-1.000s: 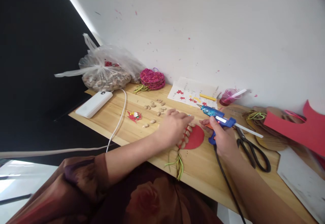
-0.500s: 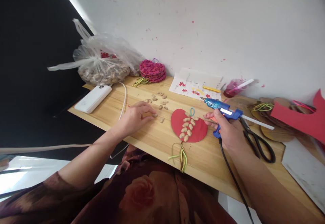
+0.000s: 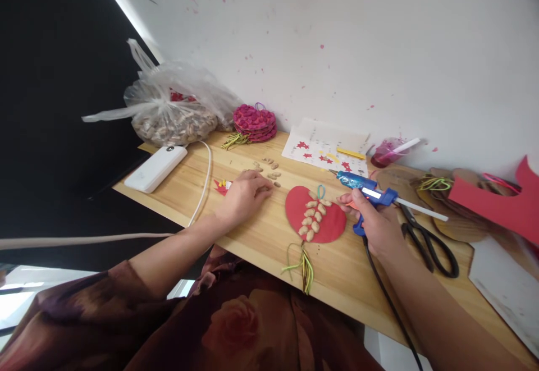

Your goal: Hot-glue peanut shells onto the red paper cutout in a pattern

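My right hand (image 3: 377,219) is wrapped round a blue glue gun (image 3: 357,183), its nozzle pointing left above the table and a white glue stick in its back. Left of it lies a red round piece (image 3: 295,208) with peanuts (image 3: 315,226) in two slanting rows, a blue loop on top and a green and brown tassel (image 3: 306,270) below. My left hand (image 3: 244,194) is over the table, fingers bent and pressed together beside several loose peanuts (image 3: 272,175); what its fingertips hold, if anything, is hidden.
A white power bank (image 3: 155,169) with a cable and a plastic bag of peanuts (image 3: 177,124) are at the left. Behind are pink woven discs (image 3: 254,123) and a paper with red stars (image 3: 295,143). Black scissors (image 3: 429,242), a cup (image 3: 385,152) and red cutouts (image 3: 484,200) are at the right.
My left hand has moved right, over the spot where single peanuts lay, and a red and yellow piece now shows behind it. The glue gun stays in my right hand, nearly still.
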`<state>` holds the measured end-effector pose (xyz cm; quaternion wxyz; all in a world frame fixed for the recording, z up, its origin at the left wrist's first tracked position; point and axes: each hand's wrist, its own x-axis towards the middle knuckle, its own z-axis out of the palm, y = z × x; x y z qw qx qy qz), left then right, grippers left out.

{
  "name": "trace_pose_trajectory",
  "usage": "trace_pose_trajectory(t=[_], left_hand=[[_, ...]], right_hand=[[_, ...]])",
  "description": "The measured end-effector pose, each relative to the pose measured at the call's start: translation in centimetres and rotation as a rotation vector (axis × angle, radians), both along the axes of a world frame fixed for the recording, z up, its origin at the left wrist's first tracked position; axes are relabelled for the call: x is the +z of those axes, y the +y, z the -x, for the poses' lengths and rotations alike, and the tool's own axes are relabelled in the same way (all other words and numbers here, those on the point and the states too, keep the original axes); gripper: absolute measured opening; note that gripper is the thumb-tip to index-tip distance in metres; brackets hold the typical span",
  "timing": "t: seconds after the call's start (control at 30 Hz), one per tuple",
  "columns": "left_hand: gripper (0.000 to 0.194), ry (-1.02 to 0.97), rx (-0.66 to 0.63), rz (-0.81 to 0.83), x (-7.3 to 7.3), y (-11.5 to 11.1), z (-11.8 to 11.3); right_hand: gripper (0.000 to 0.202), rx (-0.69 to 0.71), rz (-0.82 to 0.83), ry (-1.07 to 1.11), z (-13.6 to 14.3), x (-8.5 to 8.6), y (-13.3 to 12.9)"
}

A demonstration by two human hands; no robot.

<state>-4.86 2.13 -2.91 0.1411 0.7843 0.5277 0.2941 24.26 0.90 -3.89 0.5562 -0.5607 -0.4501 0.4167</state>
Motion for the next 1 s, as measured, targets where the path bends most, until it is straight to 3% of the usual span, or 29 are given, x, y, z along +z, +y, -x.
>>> trace_pose_trajectory(t=[0.2, 0.4, 0.57, 0.63, 1.0], left_hand=[[0.014, -0.049, 0.010, 0.034, 0.2, 2.2, 0.2], [0.014, -0.128, 0.081, -0.011, 0.9, 0.3, 0.6], [0.015, -0.104, -0.281, 0.021, 1.0, -2.3, -1.7], [0.017, -0.076, -0.361, 0.023, 0.7, -2.7, -2.5], [0.017, -0.010, -0.343, -0.027, -0.8, -2.1, -3.9]], right_hand=[[0.041, -0.009, -0.003, 0.010, 0.0, 0.0, 0.1], [0.042, -0.008, -0.001, 0.014, 0.0, 0.2, 0.0], [0.041, -0.042, 0.058, -0.068, -0.3, 0.5, -0.3], [0.043, -0.052, 0.094, -0.091, -0.4, 0.5, -0.4], [0.046, -0.025, 0.066, 0.006, -0.3, 0.7, -0.3]])
